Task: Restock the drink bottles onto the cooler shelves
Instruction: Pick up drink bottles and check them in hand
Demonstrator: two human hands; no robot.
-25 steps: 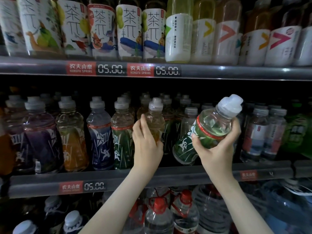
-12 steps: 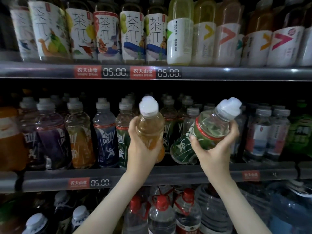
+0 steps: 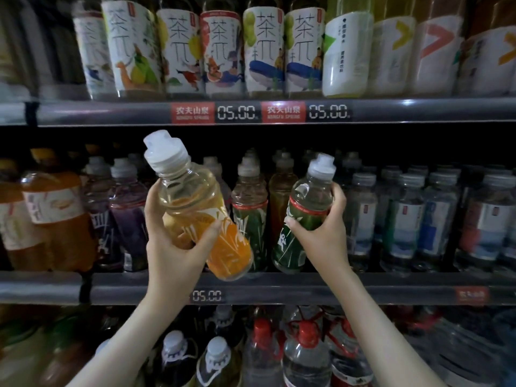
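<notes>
Your right hand (image 3: 324, 236) grips the green bottle (image 3: 307, 199) slightly tilted, base just above the shelf rail (image 3: 349, 287); your left hand (image 3: 170, 247) clasps the orange bottle (image 3: 192, 202), cap slanting up-left.

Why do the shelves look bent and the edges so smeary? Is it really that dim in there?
Head view: the wide-angle lens bows the upper shelf rail and tilts the tea bottles outward; its edges are smeared, while the orange-label bottle in the left hand and green-label bottle in the right hand look fairly sharp; lighting is dim, darkest along the bottom.
</notes>
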